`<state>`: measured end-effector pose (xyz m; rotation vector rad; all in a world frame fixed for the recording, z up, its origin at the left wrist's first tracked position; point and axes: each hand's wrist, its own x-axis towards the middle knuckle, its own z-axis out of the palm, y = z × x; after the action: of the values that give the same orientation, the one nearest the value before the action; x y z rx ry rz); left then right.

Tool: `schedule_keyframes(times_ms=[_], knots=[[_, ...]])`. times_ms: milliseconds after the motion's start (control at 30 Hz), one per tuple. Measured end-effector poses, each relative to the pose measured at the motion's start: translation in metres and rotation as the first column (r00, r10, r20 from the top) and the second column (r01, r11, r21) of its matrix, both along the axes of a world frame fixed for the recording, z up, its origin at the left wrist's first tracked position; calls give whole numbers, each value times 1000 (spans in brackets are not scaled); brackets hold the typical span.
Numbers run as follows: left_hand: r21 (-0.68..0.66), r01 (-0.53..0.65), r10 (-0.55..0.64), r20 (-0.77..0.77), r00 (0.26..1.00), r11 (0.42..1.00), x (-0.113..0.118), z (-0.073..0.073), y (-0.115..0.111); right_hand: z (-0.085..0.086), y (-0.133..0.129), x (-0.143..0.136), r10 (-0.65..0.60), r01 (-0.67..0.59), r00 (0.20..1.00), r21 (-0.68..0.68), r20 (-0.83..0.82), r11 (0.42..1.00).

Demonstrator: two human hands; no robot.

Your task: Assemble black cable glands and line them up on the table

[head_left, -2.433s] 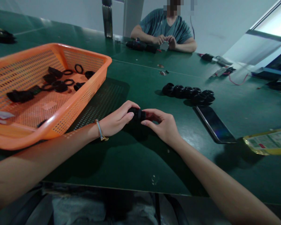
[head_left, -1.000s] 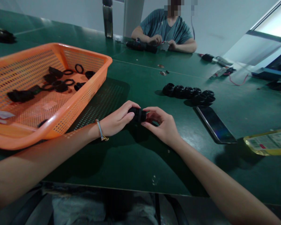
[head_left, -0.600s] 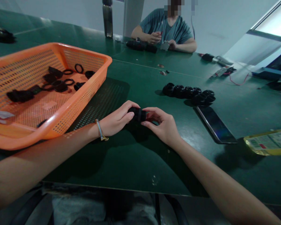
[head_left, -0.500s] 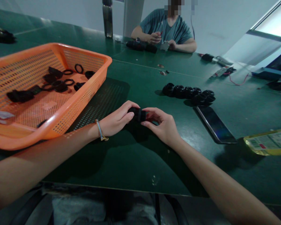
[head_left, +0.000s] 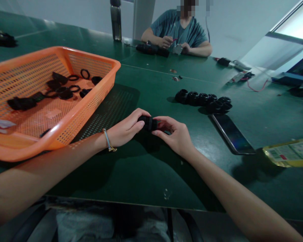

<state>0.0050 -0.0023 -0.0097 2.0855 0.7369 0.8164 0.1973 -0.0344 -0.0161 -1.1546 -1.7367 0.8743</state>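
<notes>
Between my two hands is a black ribbed round fitting [head_left: 149,123], held just above the green table. The fingers and thumb of my left hand [head_left: 131,126] are closed round its left end. My right hand [head_left: 175,134] pinches the right end between thumb and fingertips. Parts of the fitting are hidden by the fingers, so its full shape cannot be made out. To the left stands an orange perforated basket [head_left: 59,143] with several black rings and black plastic parts in it. Beyond my right hand, several similar-looking black fittings [head_left: 203,99] are grouped on the table.
A phone [head_left: 232,134] lies right of my right hand, with a yellow-edged packet [head_left: 289,153] beyond it. Across the green table [head_left: 146,181] sits a person [head_left: 178,35] holding small parts, near a black power drill [head_left: 151,49] and a tall bottle [head_left: 116,22].
My hands and the black fitting stay practically in place. The person across the table has shifted the red item in their hand slightly.
</notes>
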Motion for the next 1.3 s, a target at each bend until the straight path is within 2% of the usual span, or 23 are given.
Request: schedule_keyframes(times_ms=[1300], knots=[[2,-1,1,-6,1000,1000,0,1,0,1,1,-1,-21,22,998,-15,57,1000]])
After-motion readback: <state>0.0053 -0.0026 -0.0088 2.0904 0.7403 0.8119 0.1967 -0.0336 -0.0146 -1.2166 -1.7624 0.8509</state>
